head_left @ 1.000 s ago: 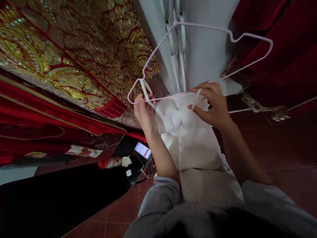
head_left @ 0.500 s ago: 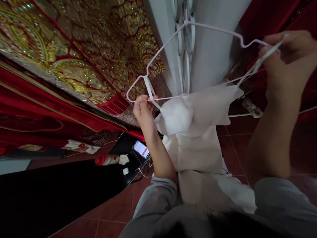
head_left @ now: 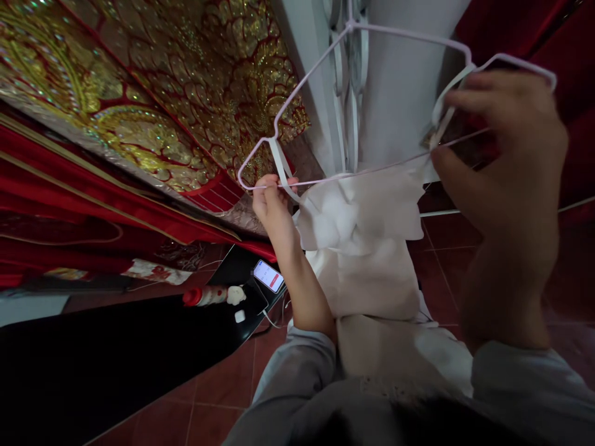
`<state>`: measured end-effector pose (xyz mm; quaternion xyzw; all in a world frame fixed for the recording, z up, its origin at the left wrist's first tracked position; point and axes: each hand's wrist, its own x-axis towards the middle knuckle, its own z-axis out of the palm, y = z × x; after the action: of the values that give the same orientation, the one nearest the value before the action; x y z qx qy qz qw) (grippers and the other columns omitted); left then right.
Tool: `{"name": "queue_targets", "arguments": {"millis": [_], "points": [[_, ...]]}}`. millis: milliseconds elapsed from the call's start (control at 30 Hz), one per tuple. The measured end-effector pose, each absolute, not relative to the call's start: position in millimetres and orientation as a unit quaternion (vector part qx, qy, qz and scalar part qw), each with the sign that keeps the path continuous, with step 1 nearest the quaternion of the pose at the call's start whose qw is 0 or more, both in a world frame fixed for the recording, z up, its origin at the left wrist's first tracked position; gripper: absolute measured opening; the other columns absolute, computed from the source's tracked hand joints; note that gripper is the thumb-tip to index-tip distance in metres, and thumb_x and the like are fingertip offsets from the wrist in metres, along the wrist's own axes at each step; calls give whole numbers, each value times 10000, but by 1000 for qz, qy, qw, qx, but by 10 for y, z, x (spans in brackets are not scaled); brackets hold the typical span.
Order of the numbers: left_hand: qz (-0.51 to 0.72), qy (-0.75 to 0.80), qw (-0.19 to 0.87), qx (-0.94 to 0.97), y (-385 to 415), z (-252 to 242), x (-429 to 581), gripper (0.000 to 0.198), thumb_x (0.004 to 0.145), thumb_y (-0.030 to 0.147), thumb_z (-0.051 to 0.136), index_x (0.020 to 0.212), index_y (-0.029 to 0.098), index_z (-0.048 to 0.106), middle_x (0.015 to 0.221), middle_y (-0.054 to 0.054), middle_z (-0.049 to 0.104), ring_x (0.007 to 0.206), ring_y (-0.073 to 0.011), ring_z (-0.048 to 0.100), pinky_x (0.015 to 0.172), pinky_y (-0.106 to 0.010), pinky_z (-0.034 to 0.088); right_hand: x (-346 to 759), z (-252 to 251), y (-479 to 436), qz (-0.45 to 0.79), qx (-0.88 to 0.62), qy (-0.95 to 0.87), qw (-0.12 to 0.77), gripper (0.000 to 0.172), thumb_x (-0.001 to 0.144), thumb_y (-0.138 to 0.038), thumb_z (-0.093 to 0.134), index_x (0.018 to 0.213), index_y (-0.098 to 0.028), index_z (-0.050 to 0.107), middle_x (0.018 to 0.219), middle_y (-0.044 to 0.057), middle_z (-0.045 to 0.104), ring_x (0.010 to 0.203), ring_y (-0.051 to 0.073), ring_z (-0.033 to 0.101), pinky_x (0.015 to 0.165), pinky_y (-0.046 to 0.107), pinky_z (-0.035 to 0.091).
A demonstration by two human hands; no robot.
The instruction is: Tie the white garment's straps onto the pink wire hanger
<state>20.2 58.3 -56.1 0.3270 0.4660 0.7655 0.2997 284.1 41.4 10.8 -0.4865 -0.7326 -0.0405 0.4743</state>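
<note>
A pale pink hanger (head_left: 351, 25) is held up in front of me. My left hand (head_left: 272, 201) pinches its bottom bar near the left corner. A white garment (head_left: 372, 279) with thin straps hangs below the bar and falls toward my body. Its left strap (head_left: 279, 162) loops over the hanger's left notch, just by my fingers. The right strap (head_left: 440, 105) sits in the right notch. Beside that strap is my right hand (head_left: 506, 136), slightly blurred, thumb and fingers apart, nothing gripped between them. Its lower fingers are partly hidden.
Red and gold sequined garments (head_left: 199, 93) hang close on the left. Behind the hanger stands white ironwork (head_left: 346, 111). A black table (head_left: 116, 359) at lower left bears a lit phone (head_left: 268, 276), a red-capped bottle (head_left: 204, 296) and a small white case (head_left: 239, 316).
My right hand has moved left and its fingers have spread. The right strap went from being stretched out by that hand to lying over the hanger's right notch. My left hand keeps its grip.
</note>
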Motion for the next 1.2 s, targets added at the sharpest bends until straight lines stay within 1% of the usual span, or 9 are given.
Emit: {"name": "queue_targets", "arguments": {"millis": [100,200,367,633,733,833,933,1067,1200], "points": [[764,475,298,318,589,-591,238,82,996,280,510,937,228,534,748,-10,710,643,-140,658,683,-274,533,2775,84,257,30,-457,-774,438,410,858,-206,739,1260,-288,742,1306,87,745,1300,338,670,1182,568,516],[760,478,313,309,578,-604,293,92,1004,266,505,931,226,543,758,-15,708,637,-137,642,669,-270,520,2686,46,162,76,-439,-791,420,348,908,-347,718,1252,-297,735,1303,62,754,1301,337,677,1139,576,549],[783,441,294,325,529,-640,378,126,997,331,563,948,216,575,778,-17,723,633,-129,616,678,-268,503,2613,-245,275,76,-416,-815,396,523,910,-490,695,1398,-311,633,1456,92,655,1418,393,570,1219,700,403],[648,518,264,492,117,-511,296,275,1012,380,627,863,208,781,909,-54,771,891,-180,682,885,-321,518,2472,-642,428,70,-415,-769,481,415,930,-386,660,1341,-362,612,1307,54,678,1353,320,569,1227,652,397],[661,464,304,505,54,-220,296,241,1002,348,647,849,215,778,863,-55,764,786,-174,668,746,-314,505,2368,-665,416,71,-421,-749,507,356,936,-341,640,1292,-349,632,1269,60,681,1307,307,590,1214,631,418],[716,403,310,479,166,3,270,192,1011,355,607,979,244,760,983,-58,782,779,-169,673,585,-294,398,2328,-662,418,66,-422,-743,515,319,939,-339,631,1257,-341,645,1233,62,693,1269,310,609,1186,639,438],[798,385,199,418,343,7,192,201,998,318,568,1136,246,696,1200,-68,754,942,-177,683,561,-276,350,2388,-647,431,74,-419,-748,510,314,944,-355,627,1257,-349,650,1237,55,704,1279,310,609,1190,638,436],[813,472,70,333,446,-296,111,251,936,284,613,1170,211,668,1327,-84,691,1096,-201,661,613,-253,419,2520,-622,463,81,-421,-757,493,321,949,-383,625,1267,-363,665,1248,53,706,1292,317,610,1202,658,417],[769,510,188,338,401,-581,214,252,962,422,611,1037,206,716,1214,-104,738,1033,-206,698,540,-239,388,2508,-607,453,76,-422,-765,480,336,949,-391,629,1282,-365,666,1268,58,699,1304,324,605,1197,672,421]]}}
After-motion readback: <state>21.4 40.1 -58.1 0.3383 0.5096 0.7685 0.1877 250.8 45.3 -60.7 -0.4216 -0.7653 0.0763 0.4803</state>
